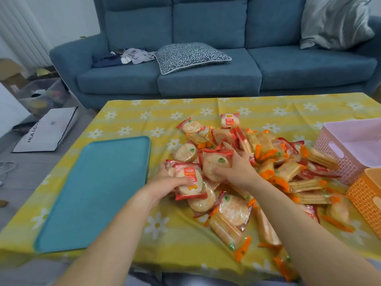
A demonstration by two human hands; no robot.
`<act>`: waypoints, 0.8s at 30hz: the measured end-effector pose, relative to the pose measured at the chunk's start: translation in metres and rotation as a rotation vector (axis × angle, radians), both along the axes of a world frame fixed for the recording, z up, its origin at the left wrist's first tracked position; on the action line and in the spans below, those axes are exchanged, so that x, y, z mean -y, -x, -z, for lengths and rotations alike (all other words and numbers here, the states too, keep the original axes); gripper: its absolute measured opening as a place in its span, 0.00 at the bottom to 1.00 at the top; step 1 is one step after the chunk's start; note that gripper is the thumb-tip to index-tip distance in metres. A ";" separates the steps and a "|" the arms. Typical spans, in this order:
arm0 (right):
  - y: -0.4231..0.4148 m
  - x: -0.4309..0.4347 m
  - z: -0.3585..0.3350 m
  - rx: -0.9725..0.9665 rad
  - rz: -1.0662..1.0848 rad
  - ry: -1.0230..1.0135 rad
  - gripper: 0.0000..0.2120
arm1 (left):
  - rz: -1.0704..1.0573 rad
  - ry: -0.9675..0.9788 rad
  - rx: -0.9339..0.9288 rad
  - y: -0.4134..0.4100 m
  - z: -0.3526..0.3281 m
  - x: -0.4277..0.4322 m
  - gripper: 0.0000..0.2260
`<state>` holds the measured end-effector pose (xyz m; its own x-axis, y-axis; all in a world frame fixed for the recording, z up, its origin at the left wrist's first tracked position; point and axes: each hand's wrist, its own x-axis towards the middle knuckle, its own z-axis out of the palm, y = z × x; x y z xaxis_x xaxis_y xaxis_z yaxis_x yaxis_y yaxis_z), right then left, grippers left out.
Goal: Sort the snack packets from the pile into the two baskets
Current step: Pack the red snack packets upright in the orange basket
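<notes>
A pile of snack packets (266, 162) covers the middle and right of the table: round rice crackers in red-edged wrappers and long crackers in orange-edged wrappers. My left hand (167, 180) grips a red-edged round packet (188, 180) at the pile's left edge. Beside it, my right hand (237, 168) closes on another round packet (214, 165), thumb under it. A pink basket (329, 149) stands at the right edge, with an orange basket (362, 195) in front of it. Both baskets look empty where I can see inside.
A teal tray (99, 188) lies flat on the left of the yellow flowered tablecloth (156, 230). A single red packet (229, 120) lies apart behind the pile. Beyond the table is a blue sofa (206, 79) with cushions. Boxes and a bag sit on the floor at the left.
</notes>
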<state>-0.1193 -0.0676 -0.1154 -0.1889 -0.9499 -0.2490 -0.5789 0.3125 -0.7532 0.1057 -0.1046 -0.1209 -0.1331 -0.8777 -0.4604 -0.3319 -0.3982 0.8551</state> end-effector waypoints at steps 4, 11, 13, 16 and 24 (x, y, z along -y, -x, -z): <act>0.004 0.002 0.003 -0.013 -0.038 -0.007 0.52 | -0.028 -0.005 -0.040 0.009 -0.007 -0.002 0.40; 0.005 -0.002 -0.006 -0.256 -0.191 0.032 0.42 | -0.063 -0.122 -0.188 0.010 -0.020 -0.006 0.31; 0.008 -0.002 -0.007 -0.221 -0.205 0.024 0.44 | -0.085 -0.179 -0.250 0.010 -0.022 -0.009 0.26; 0.012 -0.004 -0.009 -0.135 -0.194 0.010 0.47 | -0.231 -0.214 -0.336 0.002 -0.026 -0.007 0.23; 0.016 0.006 -0.018 0.027 -0.299 -0.144 0.54 | -0.296 -0.193 -0.530 0.026 -0.027 -0.002 0.23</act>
<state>-0.1356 -0.0737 -0.0976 0.1010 -0.9171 -0.3857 -0.6415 0.2363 -0.7298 0.0798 -0.1030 -0.0943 -0.1506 -0.8198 -0.5525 0.2646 -0.5719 0.7765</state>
